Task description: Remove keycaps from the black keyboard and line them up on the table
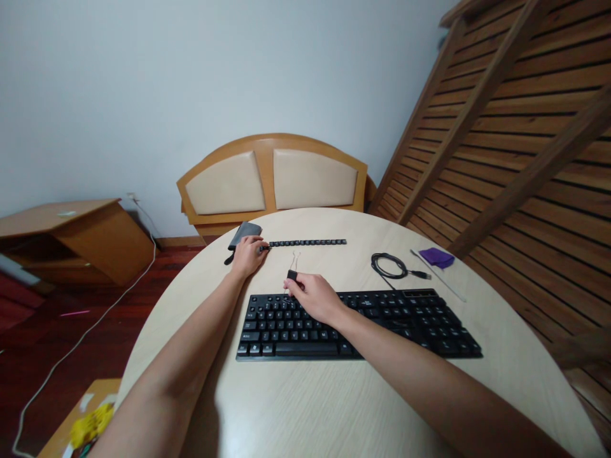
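Observation:
A black keyboard lies flat on the round pale table. Over its upper left part, my right hand is closed around the black handle of a wire keycap puller, whose two thin prongs point away from me. Beyond the keyboard, loose black keycaps form a straight row. My left hand is at the left end of that row, its fingertips closed on a keycap; the fingers partly cover it. A dark grey pouch lies just behind this hand.
Right of the row sits the keyboard's coiled USB cable. A thin grey rod and a purple cloth lie farther right. A wooden headboard stands behind the table, and a slatted wooden frame leans at right.

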A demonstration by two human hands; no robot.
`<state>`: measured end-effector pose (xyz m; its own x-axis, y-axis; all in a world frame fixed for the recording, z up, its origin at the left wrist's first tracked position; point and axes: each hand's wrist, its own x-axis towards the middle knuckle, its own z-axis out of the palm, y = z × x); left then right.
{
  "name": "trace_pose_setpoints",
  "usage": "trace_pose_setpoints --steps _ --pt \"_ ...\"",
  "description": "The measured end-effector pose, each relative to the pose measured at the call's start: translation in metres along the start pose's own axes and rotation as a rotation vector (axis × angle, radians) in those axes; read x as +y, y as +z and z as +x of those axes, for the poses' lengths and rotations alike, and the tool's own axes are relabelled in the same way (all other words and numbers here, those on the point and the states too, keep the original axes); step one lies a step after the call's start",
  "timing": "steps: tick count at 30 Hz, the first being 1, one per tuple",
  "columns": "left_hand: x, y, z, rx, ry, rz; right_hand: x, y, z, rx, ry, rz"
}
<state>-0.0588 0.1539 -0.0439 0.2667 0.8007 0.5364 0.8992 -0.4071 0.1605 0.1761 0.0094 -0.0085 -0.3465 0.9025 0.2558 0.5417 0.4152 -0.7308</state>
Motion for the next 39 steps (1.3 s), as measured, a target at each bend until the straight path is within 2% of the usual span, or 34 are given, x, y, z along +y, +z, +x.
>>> trace_pose_setpoints --steps 13,19,23,28,33,36,39 --pt "0.003 -0.002 -0.001 0.006 -0.029 -0.012 0.001 0.0 0.0 -0.005 -0.011 0.003" --pt "0.015 -0.01 -0.008 0.027 -0.031 -0.025 0.003 0.001 0.0 0.002 -0.033 0.02" --pt "0.027 -0.019 -0.019 0.021 -0.08 -0.177 0.001 0.0 0.0 0.011 -0.085 -0.017" --pt "0.039 -0.035 -0.044 -0.099 -0.094 -0.35 -0.004 -0.001 0.0 0.028 -0.155 -0.11" --pt "0.047 -0.06 -0.076 -0.348 -0.156 -0.611 -0.007 -0.003 -0.001 0.008 -0.173 -0.175" --pt "0.049 -0.077 -0.085 -0.523 -0.105 -0.621 -0.007 -0.003 -0.002 0.012 -0.181 -0.197" --pt "0.053 -0.087 -0.085 -0.605 -0.083 -0.572 -0.005 -0.001 -0.004 0.02 -0.177 -0.181"
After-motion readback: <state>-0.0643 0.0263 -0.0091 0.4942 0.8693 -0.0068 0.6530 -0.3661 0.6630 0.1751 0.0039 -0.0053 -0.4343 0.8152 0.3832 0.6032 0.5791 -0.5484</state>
